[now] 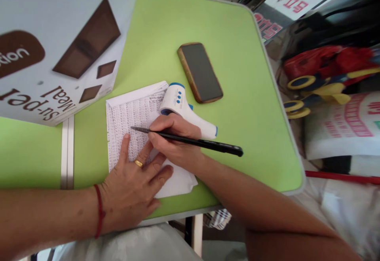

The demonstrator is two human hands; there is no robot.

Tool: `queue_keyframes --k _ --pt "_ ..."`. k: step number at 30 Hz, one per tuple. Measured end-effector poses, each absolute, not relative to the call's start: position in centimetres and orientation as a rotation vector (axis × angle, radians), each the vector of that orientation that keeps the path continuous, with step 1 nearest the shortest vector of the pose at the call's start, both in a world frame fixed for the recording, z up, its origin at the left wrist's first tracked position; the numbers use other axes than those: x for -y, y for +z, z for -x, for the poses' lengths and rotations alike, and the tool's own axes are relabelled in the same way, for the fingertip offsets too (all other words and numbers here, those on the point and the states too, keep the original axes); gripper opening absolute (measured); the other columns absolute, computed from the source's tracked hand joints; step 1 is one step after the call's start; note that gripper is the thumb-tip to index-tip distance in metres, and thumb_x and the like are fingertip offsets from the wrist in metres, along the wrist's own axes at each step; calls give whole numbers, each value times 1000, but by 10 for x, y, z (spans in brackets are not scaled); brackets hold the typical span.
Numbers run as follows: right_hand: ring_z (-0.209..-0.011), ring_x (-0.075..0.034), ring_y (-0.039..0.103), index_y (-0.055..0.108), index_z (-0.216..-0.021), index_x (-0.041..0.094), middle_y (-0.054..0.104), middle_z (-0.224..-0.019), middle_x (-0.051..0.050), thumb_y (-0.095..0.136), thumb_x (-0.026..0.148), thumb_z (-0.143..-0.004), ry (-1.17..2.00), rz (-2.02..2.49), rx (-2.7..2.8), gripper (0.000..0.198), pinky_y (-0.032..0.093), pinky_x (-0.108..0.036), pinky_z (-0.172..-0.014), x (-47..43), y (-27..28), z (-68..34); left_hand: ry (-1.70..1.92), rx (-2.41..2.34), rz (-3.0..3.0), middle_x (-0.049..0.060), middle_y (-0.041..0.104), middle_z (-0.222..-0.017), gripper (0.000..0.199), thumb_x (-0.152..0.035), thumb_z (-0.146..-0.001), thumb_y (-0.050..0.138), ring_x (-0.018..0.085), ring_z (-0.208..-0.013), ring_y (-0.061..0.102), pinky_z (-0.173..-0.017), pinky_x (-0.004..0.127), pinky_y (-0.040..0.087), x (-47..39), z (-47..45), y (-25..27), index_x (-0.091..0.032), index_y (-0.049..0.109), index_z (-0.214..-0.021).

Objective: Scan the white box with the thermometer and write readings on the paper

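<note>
A sheet of paper (127, 114) covered in rows of small handwriting lies on the green table. My left hand (138, 178) rests on it with fingers spread, a gold ring on one finger. Between the fingers of my right hand (178, 138) is a black pen (219, 146), its tip over the written rows; whether it touches the paper I cannot tell. A white and blue infrared thermometer (178, 99) lies on the paper's upper right corner, partly hidden behind my right hand. Beyond it is a phone (202, 73) in a brown case, its screen dark.
A large printed box (65, 23) stands on the green table (237, 55) at the upper left. Past the table's right edge are yellow-handled scissors (305, 91), a red plastic bag (320, 59) and a white printed sack (344, 126).
</note>
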State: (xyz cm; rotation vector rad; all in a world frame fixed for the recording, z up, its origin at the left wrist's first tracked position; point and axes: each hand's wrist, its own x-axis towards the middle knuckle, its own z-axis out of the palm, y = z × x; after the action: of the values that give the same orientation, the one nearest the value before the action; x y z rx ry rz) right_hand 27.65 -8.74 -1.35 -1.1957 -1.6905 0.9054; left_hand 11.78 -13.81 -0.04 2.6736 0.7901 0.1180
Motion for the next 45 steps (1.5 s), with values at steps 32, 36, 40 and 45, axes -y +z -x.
queue_keyframes --k 32,36,40,45 --pt "-54 -9 52 55 -69 22 57 -58 5 58 14 -75 893 1233 1782 10 44 -23 -52 88 -10 -273 123 -781 -2686 12 43 -148 59 -50 -91 52 42 -141 24 -106 80 14 139 -117 0 -20 46 -140" --pt "-57 -10 54 57 -70 22 59 -61 5 59 14 -74 904 1248 1785 9 45 -24 -55 87 -11 -274 121 -780 -2677 12 46 -146 58 -50 -90 54 42 -141 25 -106 80 15 138 -116 1 -19 47 -139" --pt "-59 -11 54 57 -72 22 60 -63 4 59 16 -76 890 1261 1751 7 46 -25 -56 87 -14 -276 128 -782 -2685 13 45 -146 59 -50 -90 55 42 -141 24 -105 80 15 138 -116 1 -19 48 -139" --pt "-60 -10 55 56 -72 22 59 -63 5 60 14 -76 910 1230 1799 9 46 -25 -58 88 -14 -277 121 -780 -2690 13 45 -146 59 -50 -90 54 42 -141 23 -105 80 15 138 -116 1 -19 47 -140"
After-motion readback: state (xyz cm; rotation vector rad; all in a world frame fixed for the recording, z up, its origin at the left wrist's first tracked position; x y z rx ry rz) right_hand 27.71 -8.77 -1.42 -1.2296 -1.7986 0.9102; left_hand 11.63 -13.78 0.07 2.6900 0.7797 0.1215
